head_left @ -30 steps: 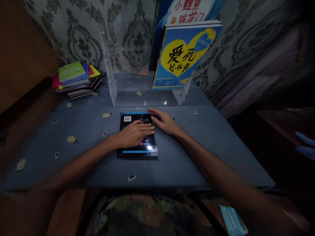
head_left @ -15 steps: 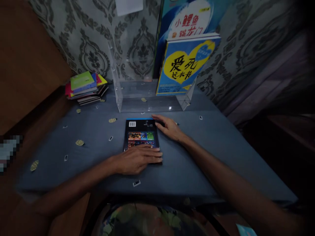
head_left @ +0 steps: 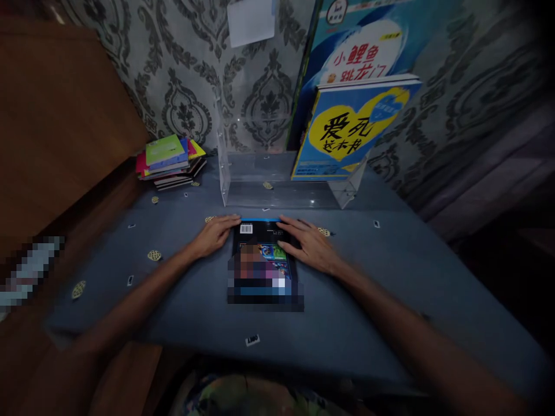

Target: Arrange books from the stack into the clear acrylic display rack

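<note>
A black barcoded book (head_left: 269, 254) is laid flat on the bench (head_left: 182, 323), its upper corners touched, not grasped, by the left hand (head_left: 211, 238), fingers straightened, and right hand (head_left: 314, 247), fingers spread.

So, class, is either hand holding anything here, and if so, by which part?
Nothing is gripped. The book lies flat on the table, with the left hand at its far left corner and the right hand over its far right corner.

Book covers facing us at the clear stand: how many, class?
2: the yellow-heart cover in front, and the taller cover with a white oval, partly hidden behind it. More books may be hidden.
</note>
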A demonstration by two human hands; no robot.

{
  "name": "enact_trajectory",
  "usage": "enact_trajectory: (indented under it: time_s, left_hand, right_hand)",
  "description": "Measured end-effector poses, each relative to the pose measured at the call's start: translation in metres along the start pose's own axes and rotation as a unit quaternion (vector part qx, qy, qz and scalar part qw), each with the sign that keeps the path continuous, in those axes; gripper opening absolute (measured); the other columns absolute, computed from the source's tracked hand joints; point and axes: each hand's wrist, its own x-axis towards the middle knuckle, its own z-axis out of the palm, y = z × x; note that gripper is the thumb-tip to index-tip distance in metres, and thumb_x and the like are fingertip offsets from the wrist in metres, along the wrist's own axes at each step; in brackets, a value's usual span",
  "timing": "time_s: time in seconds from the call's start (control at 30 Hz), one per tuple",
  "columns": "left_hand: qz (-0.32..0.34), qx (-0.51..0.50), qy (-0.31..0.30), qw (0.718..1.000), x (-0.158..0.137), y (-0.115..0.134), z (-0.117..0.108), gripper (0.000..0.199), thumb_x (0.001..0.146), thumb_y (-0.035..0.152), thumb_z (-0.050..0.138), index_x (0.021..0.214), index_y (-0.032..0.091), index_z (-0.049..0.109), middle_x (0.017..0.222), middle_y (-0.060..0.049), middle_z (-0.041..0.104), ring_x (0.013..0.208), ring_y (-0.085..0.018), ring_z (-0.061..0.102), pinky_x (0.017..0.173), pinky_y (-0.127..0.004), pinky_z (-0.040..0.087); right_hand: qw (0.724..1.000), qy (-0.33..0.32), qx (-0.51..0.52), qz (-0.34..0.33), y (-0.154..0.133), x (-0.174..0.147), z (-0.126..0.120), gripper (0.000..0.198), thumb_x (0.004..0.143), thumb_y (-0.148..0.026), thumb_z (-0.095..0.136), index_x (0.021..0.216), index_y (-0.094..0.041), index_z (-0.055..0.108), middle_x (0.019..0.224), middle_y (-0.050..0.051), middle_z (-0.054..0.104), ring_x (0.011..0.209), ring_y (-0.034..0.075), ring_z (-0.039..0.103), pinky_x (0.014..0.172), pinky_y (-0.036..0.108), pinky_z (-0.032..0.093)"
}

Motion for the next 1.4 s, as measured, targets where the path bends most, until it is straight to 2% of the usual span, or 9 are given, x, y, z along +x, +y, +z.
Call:
enact_trajectory:
  time_s: [0.27, 0.4, 0.6, 0.73, 0.83, 1.0, 1.2, 1.3, 1.4]
  left_hand:
    - [0.07, -0.024, 0.029, 0.997, -0.031, 0.023, -0.001, 0.05, 0.092, 0.005, 0.046, 0.136, 0.023, 0.06, 0.134, -0.011, 0.067, 0.129, -0.023, 0.061, 0.108, -0.051, 0.049]
    - [0.083, -0.028, 0.021, 0.996, -0.053, 0.051, -0.005, 0.055, 0.091, 0.004, 0.047, 0.141, 0.025, 0.054, 0.134, -0.011, 0.067, 0.131, -0.022, 0.06, 0.108, -0.052, 0.048]
    - [0.092, -0.004, -0.007, 0.996, -0.079, 0.1, -0.016, 0.056, 0.09, 0.002, 0.046, 0.142, 0.021, 0.052, 0.135, -0.013, 0.066, 0.13, -0.021, 0.061, 0.109, -0.049, 0.049]
    - [0.097, 0.013, -0.036, 0.995, -0.097, 0.128, -0.021, 0.049, 0.093, 0.004, 0.045, 0.139, 0.017, 0.055, 0.132, -0.014, 0.068, 0.128, -0.02, 0.062, 0.108, -0.045, 0.05]
    - [0.088, 0.033, -0.029, 0.995, -0.109, 0.142, -0.021, 0.048, 0.093, 0.004, 0.042, 0.138, 0.016, 0.054, 0.131, -0.014, 0.069, 0.129, -0.021, 0.061, 0.106, -0.043, 0.052]
    - [0.067, 0.058, -0.028, 0.996, -0.114, 0.15, -0.018, 0.049, 0.092, 0.003, 0.043, 0.137, 0.016, 0.053, 0.131, -0.012, 0.069, 0.128, -0.021, 0.062, 0.102, -0.042, 0.055]
    - [0.059, 0.065, 0.0, 0.996, -0.11, 0.153, -0.017, 0.043, 0.091, 0.002, 0.044, 0.13, 0.014, 0.058, 0.126, -0.013, 0.072, 0.121, -0.022, 0.067, 0.097, -0.041, 0.058]
    - [0.055, 0.062, -0.011, 0.996, -0.111, 0.153, -0.016, 0.046, 0.09, 0.002, 0.044, 0.132, 0.015, 0.058, 0.128, -0.014, 0.07, 0.124, -0.022, 0.065, 0.1, -0.041, 0.057]
    - [0.055, 0.053, -0.009, 0.997, -0.113, 0.152, -0.015, 0.054, 0.088, 0.001, 0.043, 0.138, 0.016, 0.054, 0.131, -0.013, 0.069, 0.127, -0.022, 0.063, 0.102, -0.041, 0.055]
  right_hand:
    - [0.999, -0.013, -0.038, 0.006, -0.01, -0.001, -0.001, 0.057, 0.1, -0.048, 0.042, 0.144, -0.014, 0.054, 0.155, 0.015, 0.048, 0.14, 0.03, 0.049, 0.119, 0.055, 0.034]
    - [0.999, -0.003, -0.045, -0.001, -0.009, -0.002, 0.002, 0.056, 0.099, -0.048, 0.043, 0.142, -0.013, 0.056, 0.153, 0.017, 0.049, 0.138, 0.031, 0.051, 0.118, 0.057, 0.036]
    - [0.998, 0.028, -0.042, -0.022, -0.001, -0.002, 0.01, 0.053, 0.099, -0.047, 0.043, 0.143, -0.021, 0.056, 0.152, 0.013, 0.051, 0.134, 0.032, 0.055, 0.115, 0.061, 0.038]
    - [0.998, 0.015, -0.049, -0.022, -0.002, -0.001, 0.007, 0.053, 0.099, -0.047, 0.042, 0.142, -0.018, 0.056, 0.152, 0.014, 0.051, 0.135, 0.032, 0.054, 0.115, 0.061, 0.038]
    - [0.998, -0.004, -0.061, -0.013, -0.006, 0.001, 0.002, 0.054, 0.099, -0.046, 0.042, 0.142, -0.015, 0.056, 0.153, 0.016, 0.05, 0.136, 0.032, 0.053, 0.115, 0.061, 0.037]
    - [0.997, -0.024, -0.067, -0.024, -0.036, 0.003, 0.0, 0.049, 0.1, -0.034, 0.04, 0.139, -0.011, 0.058, 0.147, 0.02, 0.055, 0.139, 0.033, 0.05, 0.116, 0.065, 0.034]
    - [0.983, -0.082, 0.005, -0.162, -0.1, 0.016, 0.01, 0.044, 0.103, -0.032, 0.043, 0.141, -0.016, 0.056, 0.149, 0.014, 0.055, 0.142, 0.026, 0.047, 0.121, 0.056, 0.031]
    - [0.98, -0.101, 0.014, -0.174, -0.108, 0.035, 0.015, 0.043, 0.103, -0.03, 0.044, 0.141, -0.012, 0.056, 0.149, 0.017, 0.055, 0.144, 0.026, 0.045, 0.122, 0.056, 0.028]
    - [0.983, -0.096, 0.012, -0.157, -0.098, 0.053, 0.021, 0.045, 0.103, -0.036, 0.047, 0.142, -0.014, 0.055, 0.152, 0.016, 0.051, 0.146, 0.027, 0.041, 0.122, 0.055, 0.029]
